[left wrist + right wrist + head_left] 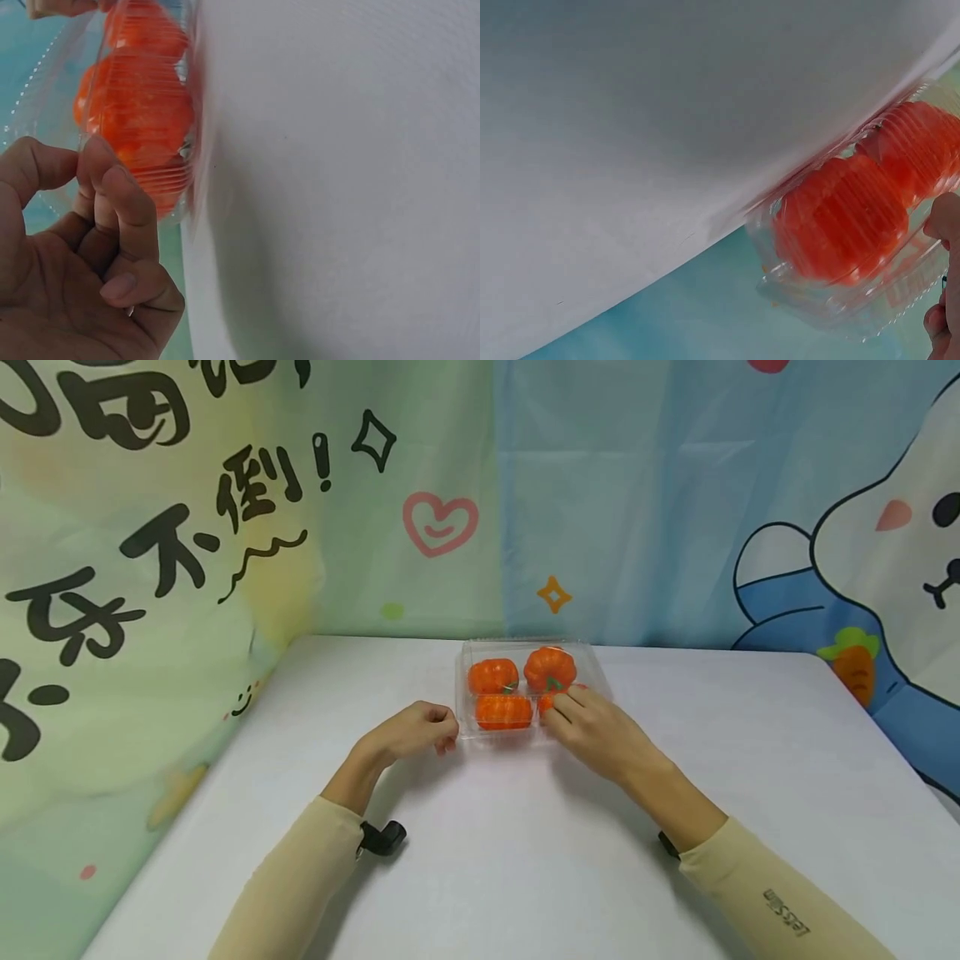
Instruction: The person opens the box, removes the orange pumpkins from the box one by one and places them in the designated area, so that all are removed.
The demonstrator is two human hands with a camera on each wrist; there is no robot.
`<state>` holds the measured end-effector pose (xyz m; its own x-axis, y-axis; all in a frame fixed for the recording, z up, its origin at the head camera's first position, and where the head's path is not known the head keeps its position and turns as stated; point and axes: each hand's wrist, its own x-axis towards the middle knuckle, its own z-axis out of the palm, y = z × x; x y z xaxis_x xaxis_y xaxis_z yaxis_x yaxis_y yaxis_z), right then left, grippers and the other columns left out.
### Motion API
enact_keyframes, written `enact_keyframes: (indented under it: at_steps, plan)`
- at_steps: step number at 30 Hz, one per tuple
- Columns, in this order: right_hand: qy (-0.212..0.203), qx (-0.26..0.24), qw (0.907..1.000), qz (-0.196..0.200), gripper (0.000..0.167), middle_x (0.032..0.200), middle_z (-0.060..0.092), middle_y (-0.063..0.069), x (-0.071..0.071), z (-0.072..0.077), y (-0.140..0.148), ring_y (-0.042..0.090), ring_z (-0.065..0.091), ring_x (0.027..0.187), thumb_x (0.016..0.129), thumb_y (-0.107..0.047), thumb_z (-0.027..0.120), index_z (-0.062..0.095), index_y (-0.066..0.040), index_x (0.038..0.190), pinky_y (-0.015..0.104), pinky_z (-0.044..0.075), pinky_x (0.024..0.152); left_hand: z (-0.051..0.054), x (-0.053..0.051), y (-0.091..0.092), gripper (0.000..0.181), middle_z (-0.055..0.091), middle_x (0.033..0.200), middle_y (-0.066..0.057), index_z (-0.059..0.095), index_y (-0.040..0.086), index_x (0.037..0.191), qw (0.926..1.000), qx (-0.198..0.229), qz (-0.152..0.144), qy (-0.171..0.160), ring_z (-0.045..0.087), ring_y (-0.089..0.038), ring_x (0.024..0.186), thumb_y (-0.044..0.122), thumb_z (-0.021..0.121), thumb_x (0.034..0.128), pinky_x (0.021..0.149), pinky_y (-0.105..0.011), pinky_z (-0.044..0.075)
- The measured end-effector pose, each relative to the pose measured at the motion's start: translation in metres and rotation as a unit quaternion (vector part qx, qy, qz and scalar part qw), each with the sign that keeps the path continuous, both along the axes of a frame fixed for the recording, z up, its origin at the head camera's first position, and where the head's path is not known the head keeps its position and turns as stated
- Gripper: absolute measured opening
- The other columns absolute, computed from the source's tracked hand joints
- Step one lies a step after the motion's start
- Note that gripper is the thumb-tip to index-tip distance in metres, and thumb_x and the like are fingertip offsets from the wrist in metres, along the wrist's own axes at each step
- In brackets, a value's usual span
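A clear plastic container [471, 733] sits on the white table and holds several orange mini pumpkins. Two of them, the back-left pumpkin [493, 677] and the back-right pumpkin [551, 668], show green stems; the front-left pumpkin [503, 712] lies behind the ribbed wall. My left hand [105, 232] pinches the container's left edge between thumb and index finger. Bent over the front-right corner, my right hand [600, 731] partly covers the front-right pumpkin [840, 221]. In the right wrist view its thumb [941, 217] is by the rim; whether it grips rim or pumpkin is hidden.
The white table [510, 860] carries the container near its back edge. Behind hangs a printed cloth [637, 510] with lettering, a heart and a cartoon animal. A black wrist device [384, 838] sits at the left sleeve.
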<state>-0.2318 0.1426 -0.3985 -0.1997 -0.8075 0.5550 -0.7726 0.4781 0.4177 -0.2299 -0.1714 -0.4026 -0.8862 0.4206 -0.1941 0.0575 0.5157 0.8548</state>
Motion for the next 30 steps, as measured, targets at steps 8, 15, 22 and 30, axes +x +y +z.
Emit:
enact_keyframes:
  at_steps: [8,15,22,30]
  plan:
    - [-0.030,0.011,0.9993,-0.019,0.017,0.082,0.053,0.012,0.002,-0.004,0.013,0.028,0.051,0.077,0.082,0.018,0.067,0.060,0.003,0.081,0.035,0.048,0.070,-0.003,-0.001,-0.004,0.020,0.065,0.079,-0.005,0.062,0.006,0.082,0.9999,0.001,0.011,-0.002,0.061,-0.023,0.074,0.018,0.050,0.0920,0.086,-0.037,0.044]
    - [-0.021,0.014,0.9993,-0.027,0.016,0.083,0.053,0.013,0.003,-0.005,0.016,0.029,0.052,0.077,0.093,0.013,0.053,0.058,0.002,0.083,0.036,0.049,0.067,-0.005,0.000,-0.002,0.030,0.065,0.087,-0.009,0.062,0.007,0.085,0.9996,0.001,0.025,-0.014,0.061,-0.021,0.077,0.031,0.054,0.1011,0.088,-0.037,0.042]
    - [-0.008,-0.008,0.9995,-0.029,0.023,0.079,0.050,0.008,0.005,-0.003,0.019,0.027,0.054,0.076,0.099,0.007,0.044,0.054,-0.003,0.080,0.035,0.041,0.062,-0.003,0.003,0.000,0.028,0.066,0.092,-0.017,0.059,0.008,0.087,0.9998,0.012,0.016,-0.010,0.058,-0.021,0.078,0.031,0.061,0.1018,0.084,-0.035,0.043]
    - [0.014,-0.020,0.9996,-0.013,0.041,0.075,0.053,0.008,0.007,0.000,0.021,0.025,0.053,0.066,0.109,0.003,0.027,0.056,-0.002,0.080,0.035,0.048,0.062,-0.006,0.002,0.007,0.023,0.068,0.092,-0.019,0.058,0.008,0.083,0.9989,0.018,0.044,0.004,0.053,-0.020,0.080,0.022,0.056,0.1018,0.071,-0.029,0.038]
